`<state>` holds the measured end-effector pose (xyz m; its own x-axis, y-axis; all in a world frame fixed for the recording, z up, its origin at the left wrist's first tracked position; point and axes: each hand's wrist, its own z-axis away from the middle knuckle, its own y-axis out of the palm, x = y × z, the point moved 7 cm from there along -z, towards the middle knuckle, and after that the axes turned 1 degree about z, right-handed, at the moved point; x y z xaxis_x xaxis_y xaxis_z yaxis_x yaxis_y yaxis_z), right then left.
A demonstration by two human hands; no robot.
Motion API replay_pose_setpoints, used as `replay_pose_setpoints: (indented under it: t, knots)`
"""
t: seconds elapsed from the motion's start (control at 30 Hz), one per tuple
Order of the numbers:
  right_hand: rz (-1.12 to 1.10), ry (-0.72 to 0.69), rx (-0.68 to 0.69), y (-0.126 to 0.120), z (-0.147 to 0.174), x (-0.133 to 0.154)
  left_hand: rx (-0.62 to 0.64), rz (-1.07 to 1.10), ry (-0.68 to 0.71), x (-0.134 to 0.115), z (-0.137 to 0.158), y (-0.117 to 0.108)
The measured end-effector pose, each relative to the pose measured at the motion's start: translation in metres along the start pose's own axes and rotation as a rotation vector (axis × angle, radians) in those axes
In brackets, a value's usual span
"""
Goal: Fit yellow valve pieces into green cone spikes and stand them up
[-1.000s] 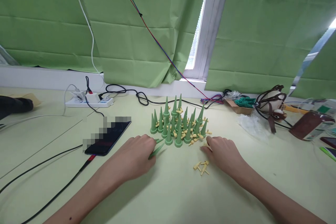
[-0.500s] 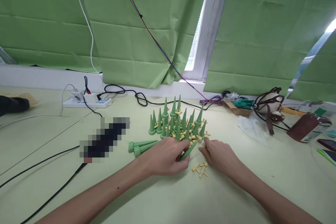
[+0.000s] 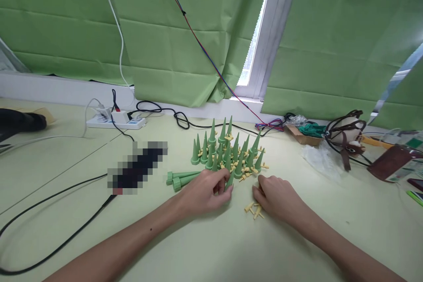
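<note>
My left hand (image 3: 206,189) is closed at the fingertips on a green plant watering spike (image 3: 230,178), which stands nearly upright with its point up. Its base is hidden by the fingers. Right behind it, several more green spikes (image 3: 235,147) stand point up in a cluster, many with small yellow valves (image 3: 246,177) at their sides. To the right, my right hand (image 3: 279,194) rests with its fingers curled; whatever they hold is hidden. Loose yellow valves (image 3: 257,213) lie just below that hand. Left of the cluster, green spikes (image 3: 185,181) lie flat, partly behind my left wrist.
A pixelated dark object (image 3: 139,167) with a black cable lies on the left. Behind it sits a white power strip (image 3: 115,122). A clear plastic bag (image 3: 320,161), a cardboard box (image 3: 302,135) and a dark red case (image 3: 385,165) are on the right.
My left hand has brought the tilted spike more upright and slightly left, beside the cluster. My right hand has barely shifted, now covering part of the loose valves. The view has turned slightly left.
</note>
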<state>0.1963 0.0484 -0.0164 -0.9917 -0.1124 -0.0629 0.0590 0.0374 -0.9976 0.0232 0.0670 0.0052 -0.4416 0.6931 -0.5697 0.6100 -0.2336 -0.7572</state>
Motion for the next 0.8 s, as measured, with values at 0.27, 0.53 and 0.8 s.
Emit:
replay_pose_setpoints:
  t: [0.27,0.53,0.8]
  knots:
    - [-0.028,-0.011,-0.022,-0.0052,0.0013,0.0042,-0.02,0.078,-0.045,0.0002,-0.0036,0.0024]
    - [-0.031,-0.018,-0.014,-0.0019,-0.0033,0.0041,0.01,0.069,-0.042,0.0013,-0.0044,0.006]
    - [-0.102,-0.069,-0.102,-0.0067,-0.0002,0.0059,0.0,-0.034,0.03,-0.0048,-0.0026,0.0035]
